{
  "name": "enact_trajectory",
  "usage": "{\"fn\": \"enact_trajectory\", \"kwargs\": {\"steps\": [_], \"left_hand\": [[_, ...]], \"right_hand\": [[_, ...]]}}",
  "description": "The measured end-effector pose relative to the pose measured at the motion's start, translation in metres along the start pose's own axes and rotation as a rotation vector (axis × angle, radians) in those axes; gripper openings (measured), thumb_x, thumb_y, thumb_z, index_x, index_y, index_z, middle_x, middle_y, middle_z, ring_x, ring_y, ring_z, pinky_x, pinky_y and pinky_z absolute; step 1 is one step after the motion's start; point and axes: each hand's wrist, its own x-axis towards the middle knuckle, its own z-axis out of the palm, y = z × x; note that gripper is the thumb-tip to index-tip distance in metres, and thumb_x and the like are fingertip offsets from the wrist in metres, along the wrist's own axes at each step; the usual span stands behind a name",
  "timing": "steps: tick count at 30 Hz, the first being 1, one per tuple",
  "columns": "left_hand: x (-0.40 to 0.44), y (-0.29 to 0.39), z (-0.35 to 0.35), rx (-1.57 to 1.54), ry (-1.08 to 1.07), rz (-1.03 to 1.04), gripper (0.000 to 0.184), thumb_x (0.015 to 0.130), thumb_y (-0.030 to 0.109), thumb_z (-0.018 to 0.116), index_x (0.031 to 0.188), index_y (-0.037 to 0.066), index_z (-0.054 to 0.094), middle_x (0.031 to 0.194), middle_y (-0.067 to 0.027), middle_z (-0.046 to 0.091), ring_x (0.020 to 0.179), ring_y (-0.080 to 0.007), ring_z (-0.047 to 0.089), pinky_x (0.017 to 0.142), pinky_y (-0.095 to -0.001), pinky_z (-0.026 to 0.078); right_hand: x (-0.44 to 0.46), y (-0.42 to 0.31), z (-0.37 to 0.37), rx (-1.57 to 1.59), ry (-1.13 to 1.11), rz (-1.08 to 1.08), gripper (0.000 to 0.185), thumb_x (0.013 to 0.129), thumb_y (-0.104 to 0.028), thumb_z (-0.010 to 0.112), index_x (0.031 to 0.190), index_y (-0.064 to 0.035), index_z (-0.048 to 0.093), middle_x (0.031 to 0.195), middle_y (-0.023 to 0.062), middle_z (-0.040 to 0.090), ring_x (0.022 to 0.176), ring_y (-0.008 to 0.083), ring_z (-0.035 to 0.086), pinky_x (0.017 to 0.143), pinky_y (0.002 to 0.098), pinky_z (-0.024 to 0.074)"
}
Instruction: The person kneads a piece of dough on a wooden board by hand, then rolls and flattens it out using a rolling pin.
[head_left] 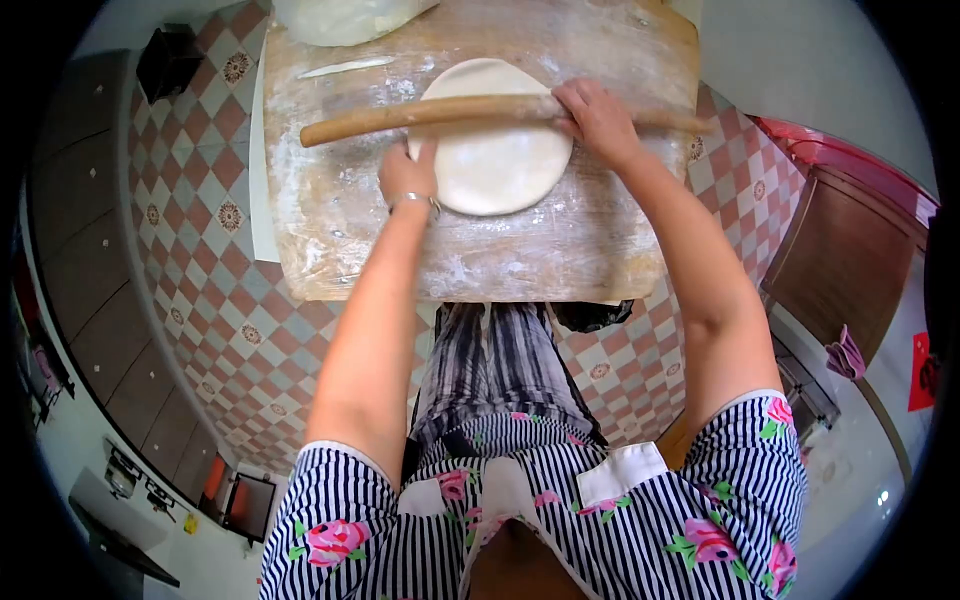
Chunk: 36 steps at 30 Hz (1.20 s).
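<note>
A flat round sheet of dough (490, 175) lies on the floured wooden board (340, 240). A long wooden rolling pin (400, 118) crosses over the upper part of the dough, its left end toward the board's left side and its right end near the right edge. My right hand (598, 118) is closed on the pin at the dough's right edge. At the dough's left edge, just below the pin, is my left hand (408, 174), its fingertips at the dough and partly hidden; whether it grips the dough is unclear.
A pale bag or bowl (350, 18) sits at the board's top left, with a thin white strip (346, 67) below it. A black bag (592, 315) shows under the front edge. A dark bin (170, 62) stands on the tiled floor at left, a brown panel (845, 260) at right.
</note>
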Motion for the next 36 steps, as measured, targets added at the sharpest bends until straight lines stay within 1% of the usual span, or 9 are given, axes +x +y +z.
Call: {"fn": "enact_trajectory", "kwargs": {"steps": [3, 7, 8, 9, 12, 16, 24, 30, 36], "left_hand": [[-0.069, -0.030, 0.001, 0.060, -0.082, -0.081, 0.036, 0.089, 0.038, 0.065, 0.091, 0.002, 0.066, 0.093, -0.0194, 0.067, 0.091, -0.0378, 0.064, 0.078, -0.0427, 0.049], [-0.114, -0.042, -0.018, -0.020, 0.323, 0.352, 0.027, 0.093, 0.028, 0.057, 0.109, 0.007, 0.060, 0.115, -0.0163, 0.057, 0.114, -0.0349, 0.051, 0.098, -0.0469, 0.037], [-0.113, -0.041, -0.024, 0.065, 0.428, 0.494, 0.028, 0.094, 0.027, 0.055, 0.114, 0.007, 0.059, 0.120, -0.0166, 0.055, 0.118, -0.0355, 0.048, 0.102, -0.0491, 0.033], [-0.100, -0.048, -0.022, 0.057, 0.359, 0.506, 0.039, 0.095, 0.024, 0.052, 0.132, 0.011, 0.053, 0.137, -0.0149, 0.050, 0.132, -0.0377, 0.038, 0.111, -0.0547, 0.021], [-0.061, -0.060, -0.008, 0.333, 0.347, 0.460, 0.048, 0.096, 0.027, 0.047, 0.142, 0.014, 0.048, 0.147, -0.0125, 0.045, 0.141, -0.0375, 0.031, 0.116, -0.0554, 0.015], [-0.028, -0.049, -0.012, 0.444, 0.286, 0.455, 0.053, 0.096, 0.031, 0.042, 0.147, 0.018, 0.045, 0.151, -0.0090, 0.042, 0.143, -0.0348, 0.031, 0.116, -0.0575, 0.014], [0.054, 0.001, -0.025, 0.417, 0.258, 0.527, 0.052, 0.093, 0.028, 0.048, 0.144, 0.015, 0.047, 0.145, -0.0110, 0.049, 0.133, -0.0345, 0.042, 0.112, -0.0522, 0.027], [0.088, 0.010, -0.025, 0.290, 0.283, 0.518, 0.052, 0.092, 0.029, 0.053, 0.141, 0.012, 0.049, 0.144, -0.0118, 0.048, 0.134, -0.0333, 0.040, 0.114, -0.0482, 0.026], [0.043, -0.004, -0.034, 0.272, 0.453, 0.414, 0.051, 0.094, 0.025, 0.048, 0.143, 0.011, 0.047, 0.148, -0.0111, 0.046, 0.139, -0.0326, 0.037, 0.114, -0.0549, 0.021]], "right_hand": [[-0.041, -0.027, 0.000, -0.036, -0.028, -0.030, 0.040, 0.079, -0.024, 0.072, 0.116, -0.0138, 0.059, 0.112, 0.0075, 0.060, 0.105, 0.0290, 0.058, 0.087, 0.0403, 0.0455], [-0.079, -0.067, -0.008, -0.088, -0.070, -0.018, 0.043, 0.077, -0.022, 0.072, 0.118, -0.0164, 0.059, 0.110, 0.0037, 0.061, 0.104, 0.0264, 0.058, 0.087, 0.0378, 0.0452], [-0.084, -0.070, -0.005, -0.072, -0.065, 0.016, 0.045, 0.078, -0.024, 0.072, 0.120, -0.0173, 0.058, 0.113, 0.0038, 0.060, 0.107, 0.0265, 0.057, 0.091, 0.0403, 0.0439], [-0.086, -0.070, 0.001, -0.055, -0.057, 0.049, 0.046, 0.079, -0.025, 0.072, 0.122, -0.0182, 0.058, 0.116, 0.0039, 0.059, 0.110, 0.0266, 0.056, 0.095, 0.0428, 0.0425], [-0.078, -0.075, 0.024, -0.152, 0.138, 0.331, 0.050, 0.081, -0.029, 0.067, 0.128, -0.0195, 0.055, 0.127, 0.0061, 0.055, 0.118, 0.0277, 0.052, 0.105, 0.0537, 0.0336], [-0.034, -0.064, 0.044, -0.188, 0.215, 0.520, 0.054, 0.081, -0.028, 0.059, 0.134, -0.0185, 0.051, 0.141, 0.0098, 0.048, 0.129, 0.0294, 0.045, 0.112, 0.0657, 0.0187], [0.059, -0.028, 0.029, -0.059, 0.197, 0.439, 0.060, 0.082, -0.023, 0.053, 0.141, -0.0146, 0.044, 0.146, 0.0121, 0.045, 0.131, 0.0310, 0.043, 0.108, 0.0654, 0.0260], [0.092, -0.013, 0.027, -0.057, 0.196, 0.446, 0.060, 0.087, -0.029, 0.052, 0.143, -0.0124, 0.042, 0.146, 0.0136, 0.045, 0.133, 0.0315, 0.042, 0.108, 0.0669, 0.0256], [0.033, -0.026, 0.041, -0.125, 0.236, 0.478, 0.060, 0.088, -0.032, 0.053, 0.145, -0.0144, 0.043, 0.148, 0.0125, 0.044, 0.136, 0.0309, 0.040, 0.110, 0.0686, 0.0200]]}}
